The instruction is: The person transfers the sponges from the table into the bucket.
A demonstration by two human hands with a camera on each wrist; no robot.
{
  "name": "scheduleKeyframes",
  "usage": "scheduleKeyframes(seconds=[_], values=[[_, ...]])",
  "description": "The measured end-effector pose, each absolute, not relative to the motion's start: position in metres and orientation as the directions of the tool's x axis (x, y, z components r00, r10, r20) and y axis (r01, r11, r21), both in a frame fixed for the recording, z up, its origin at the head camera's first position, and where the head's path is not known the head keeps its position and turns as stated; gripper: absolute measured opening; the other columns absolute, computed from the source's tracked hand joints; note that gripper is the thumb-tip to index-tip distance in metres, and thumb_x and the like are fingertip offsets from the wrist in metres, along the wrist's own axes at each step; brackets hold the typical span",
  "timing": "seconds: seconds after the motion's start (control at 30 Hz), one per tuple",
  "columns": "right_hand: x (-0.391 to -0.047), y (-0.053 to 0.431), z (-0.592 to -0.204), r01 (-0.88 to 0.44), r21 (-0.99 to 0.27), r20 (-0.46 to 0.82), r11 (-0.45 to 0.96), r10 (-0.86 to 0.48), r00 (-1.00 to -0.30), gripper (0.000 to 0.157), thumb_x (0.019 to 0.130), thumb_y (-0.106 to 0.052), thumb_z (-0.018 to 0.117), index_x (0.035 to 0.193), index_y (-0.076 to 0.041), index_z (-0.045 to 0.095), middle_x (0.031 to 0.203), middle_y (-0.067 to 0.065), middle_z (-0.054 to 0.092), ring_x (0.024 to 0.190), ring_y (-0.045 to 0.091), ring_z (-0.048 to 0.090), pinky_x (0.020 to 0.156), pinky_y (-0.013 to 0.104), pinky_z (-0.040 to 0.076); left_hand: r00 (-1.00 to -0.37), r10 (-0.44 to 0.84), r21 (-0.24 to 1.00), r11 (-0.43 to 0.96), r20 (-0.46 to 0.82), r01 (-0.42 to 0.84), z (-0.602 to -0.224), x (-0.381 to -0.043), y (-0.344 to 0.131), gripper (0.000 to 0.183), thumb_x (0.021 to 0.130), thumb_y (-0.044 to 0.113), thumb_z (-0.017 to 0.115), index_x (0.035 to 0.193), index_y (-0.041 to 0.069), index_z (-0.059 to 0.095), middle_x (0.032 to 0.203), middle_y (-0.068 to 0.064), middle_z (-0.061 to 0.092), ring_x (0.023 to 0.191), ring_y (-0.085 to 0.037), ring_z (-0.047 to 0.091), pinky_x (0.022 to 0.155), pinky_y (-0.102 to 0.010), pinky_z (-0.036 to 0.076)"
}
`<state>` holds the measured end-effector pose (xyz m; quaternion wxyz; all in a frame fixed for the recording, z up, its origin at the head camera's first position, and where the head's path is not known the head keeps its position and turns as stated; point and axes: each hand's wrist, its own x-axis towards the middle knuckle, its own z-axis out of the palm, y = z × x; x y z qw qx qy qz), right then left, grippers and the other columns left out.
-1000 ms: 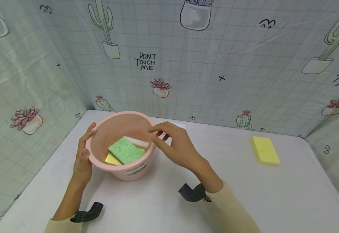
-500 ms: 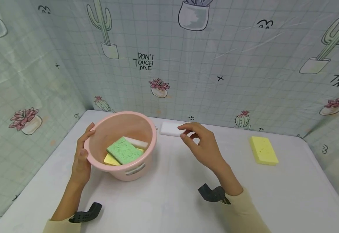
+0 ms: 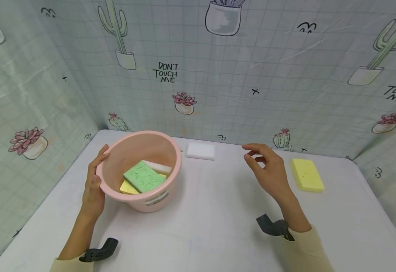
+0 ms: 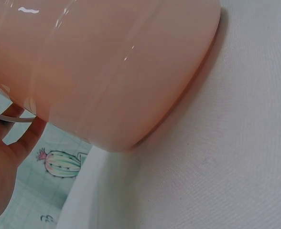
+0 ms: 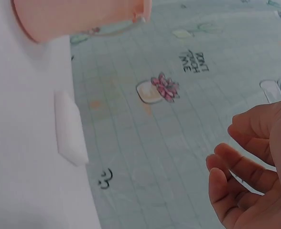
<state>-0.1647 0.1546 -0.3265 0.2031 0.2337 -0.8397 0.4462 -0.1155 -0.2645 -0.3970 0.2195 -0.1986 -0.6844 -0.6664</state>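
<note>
My left hand (image 3: 93,190) grips the left rim of a pink plastic bucket (image 3: 150,143), which stands on the table. In the left wrist view, fingers (image 4: 28,138) reach up at the bucket's edge by its thin handle. Inside the bucket a green sponge (image 3: 145,176) lies on top of a yellow sponge (image 3: 128,187), with a white block (image 3: 158,167) behind. Raised over the right half of the table, my right hand (image 3: 270,172) has loosely bent fingers and holds nothing. Nearest to it, on its right, is another yellow sponge (image 3: 307,175) lying flat.
A white rectangular block (image 3: 200,151) lies near the table's back edge, right of the bucket. The white table (image 3: 198,226) is backed by a cactus-print cloth (image 3: 218,75), which also hangs at both sides. Each wrist carries a black camera mount.
My right hand has moved right from the bucket's rim, over the white block, towards the yellow sponge. The white block is uncovered now. My left hand has stayed on the bucket.
</note>
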Motion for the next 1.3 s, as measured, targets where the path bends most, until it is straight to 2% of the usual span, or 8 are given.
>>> scheduleKeyframes(seconds=[0.17,0.27,0.5,0.77,1.07,1.3], values=[[-0.177,0.184,-0.349,-0.540,-0.668,0.547,0.511,-0.154,-0.823,0.027,0.086,-0.012,0.058,0.112,-0.013,0.060,0.107,0.002,0.058,0.089,0.011,0.052,0.074,0.016,0.043,-0.826,-0.022,0.826,0.019,0.563,0.563,-0.396,-0.114,-0.264,0.058,0.091,0.038,0.041,0.134,0.003,0.029,0.147,-0.009,0.010,0.132,-0.026,0.014,0.100,-0.023,0.027],[-0.178,0.197,-0.357,-0.518,-0.680,0.553,0.519,-0.100,-0.827,0.026,0.086,-0.014,0.059,0.111,-0.013,0.061,0.106,0.002,0.058,0.089,0.011,0.052,0.073,0.014,0.042,-0.824,-0.018,0.824,0.020,0.566,0.566,-0.396,-0.115,-0.264,0.058,0.091,0.039,0.041,0.134,0.003,0.029,0.147,-0.010,0.010,0.132,-0.026,0.014,0.100,-0.023,0.027],[-0.172,0.216,-0.364,-0.426,-0.672,0.528,0.606,-0.011,-0.849,0.026,0.086,-0.016,0.058,0.112,-0.015,0.061,0.106,-0.001,0.058,0.089,0.006,0.052,0.072,0.011,0.042,-0.827,-0.019,0.827,0.018,0.562,0.562,-0.394,-0.115,-0.264,0.058,0.091,0.039,0.041,0.134,0.003,0.029,0.147,-0.009,0.010,0.132,-0.026,0.014,0.100,-0.022,0.027],[-0.173,0.228,-0.367,-0.361,-0.680,0.502,0.638,0.046,-0.864,0.027,0.086,-0.017,0.058,0.113,-0.017,0.061,0.104,-0.005,0.057,0.089,0.003,0.051,0.072,0.010,0.041,-0.822,-0.016,0.822,0.021,0.570,0.569,-0.395,-0.115,-0.265,0.057,0.091,0.038,0.041,0.134,0.003,0.029,0.147,-0.010,0.009,0.132,-0.026,0.014,0.100,-0.022,0.028],[-0.170,0.252,-0.367,-0.172,-0.760,0.353,0.627,0.176,-0.919,0.032,0.088,-0.029,0.054,0.118,-0.020,0.057,0.114,0.000,0.054,0.096,0.003,0.049,0.073,0.011,0.038,-0.829,-0.020,0.829,0.020,0.559,0.558,-0.396,-0.115,-0.265,0.057,0.091,0.038,0.041,0.134,0.003,0.029,0.147,-0.009,0.010,0.132,-0.026,0.014,0.100,-0.023,0.027],[-0.172,0.270,-0.368,-0.006,-0.768,0.285,0.640,0.333,-0.899,0.034,0.088,-0.031,0.052,0.121,-0.022,0.056,0.121,-0.002,0.052,0.099,0.009,0.049,0.076,0.018,0.038,-0.824,-0.024,0.825,0.012,0.566,0.566,-0.396,-0.115,-0.266,0.057,0.091,0.037,0.041,0.134,0.003,0.030,0.147,-0.009,0.010,0.132,-0.026,0.013,0.100,-0.024,0.027]])
